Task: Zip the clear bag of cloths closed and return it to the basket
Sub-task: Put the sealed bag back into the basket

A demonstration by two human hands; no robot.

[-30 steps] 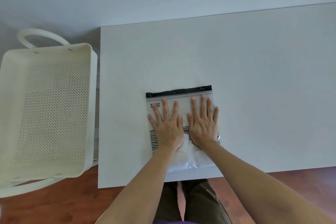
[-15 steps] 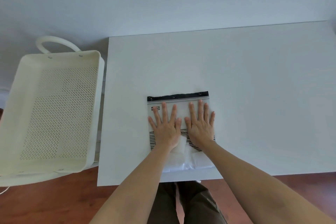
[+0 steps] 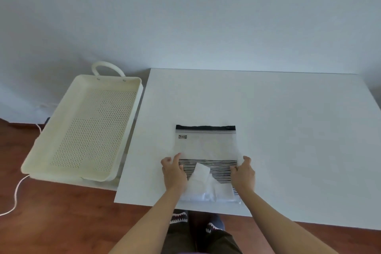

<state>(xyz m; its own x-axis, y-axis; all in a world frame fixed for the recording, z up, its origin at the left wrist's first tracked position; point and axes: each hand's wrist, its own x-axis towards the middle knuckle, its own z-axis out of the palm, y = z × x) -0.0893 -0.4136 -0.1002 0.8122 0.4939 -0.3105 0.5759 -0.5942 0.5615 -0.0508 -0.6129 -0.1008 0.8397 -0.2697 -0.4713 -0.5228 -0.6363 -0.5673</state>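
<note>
The clear bag (image 3: 206, 146) lies flat on the white table (image 3: 288, 121), near the front edge. Its black zip strip (image 3: 205, 127) runs along the far side and looks pressed flat. Black stripes cross the bag's near half, and white folded cloths (image 3: 203, 175) show inside. My left hand (image 3: 174, 171) curls around the bag's left edge. My right hand (image 3: 243, 173) pinches the right edge. The cream perforated basket (image 3: 132, 82) stands to the left of the table, with nothing in it.
The basket has a loop handle (image 3: 107, 66) at its far end and sits lower than the tabletop. A white cable (image 3: 16, 189) trails over the wooden floor at the left. A pale wall rises behind the table.
Both hands were pressed flat on the middle of the bag; now they have slid apart to its left and right edges and curled around them. The camera has tilted up.
</note>
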